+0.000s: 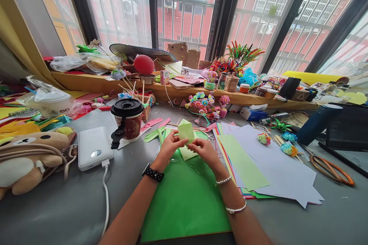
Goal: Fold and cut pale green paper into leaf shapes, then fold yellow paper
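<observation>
A folded light green paper piece (186, 132) stands upright between both hands over a bright green sheet (185, 199) on the grey table. My left hand (168, 147), with a black watch on the wrist, pinches its left lower edge. My right hand (204, 151), wearing bead and silver bracelets, pinches its right lower edge. Both hands have fingers closed on the paper.
A stack of white and coloured paper sheets (270, 160) lies to the right. A lidded coffee cup (128, 118) and a white power bank (93, 147) with cable sit left. A plush bear bag (25, 157), orange-handled scissors (330, 166) and a cluttered windowsill shelf (178, 92) surround them.
</observation>
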{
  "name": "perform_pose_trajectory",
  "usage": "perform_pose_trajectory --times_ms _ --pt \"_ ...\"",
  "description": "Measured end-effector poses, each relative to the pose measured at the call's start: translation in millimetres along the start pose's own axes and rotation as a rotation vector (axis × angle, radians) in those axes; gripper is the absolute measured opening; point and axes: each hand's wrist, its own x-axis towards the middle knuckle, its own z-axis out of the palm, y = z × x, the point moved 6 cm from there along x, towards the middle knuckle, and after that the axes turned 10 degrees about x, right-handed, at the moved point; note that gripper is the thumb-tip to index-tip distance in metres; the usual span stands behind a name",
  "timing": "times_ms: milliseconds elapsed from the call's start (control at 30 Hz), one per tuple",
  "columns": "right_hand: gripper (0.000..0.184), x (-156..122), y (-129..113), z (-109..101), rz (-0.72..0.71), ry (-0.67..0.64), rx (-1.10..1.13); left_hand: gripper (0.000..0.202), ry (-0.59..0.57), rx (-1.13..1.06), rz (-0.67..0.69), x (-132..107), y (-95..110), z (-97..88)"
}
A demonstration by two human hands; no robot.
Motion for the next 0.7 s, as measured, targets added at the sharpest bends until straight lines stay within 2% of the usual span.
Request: perform_pose_trajectory --times_ms 300,500,700 --pt "0.021 -0.4 -0.7 -1.8 -0.015 -0.017 -0.022 0.055 0.008 0.012 -0.009 -1.0 -0.1 0.4" --pt "0.022 0.3 -1.9 -11.1 -0.040 0.097 0.077 0.056 0.010 0.025 -0.002 0.3 -1.3 -1.8" --pt "0.021 -0.4 -6.0 -13.7 -0.067 0.127 0.092 0.056 0.030 0.039 -0.010 0.3 -1.4 -1.7"
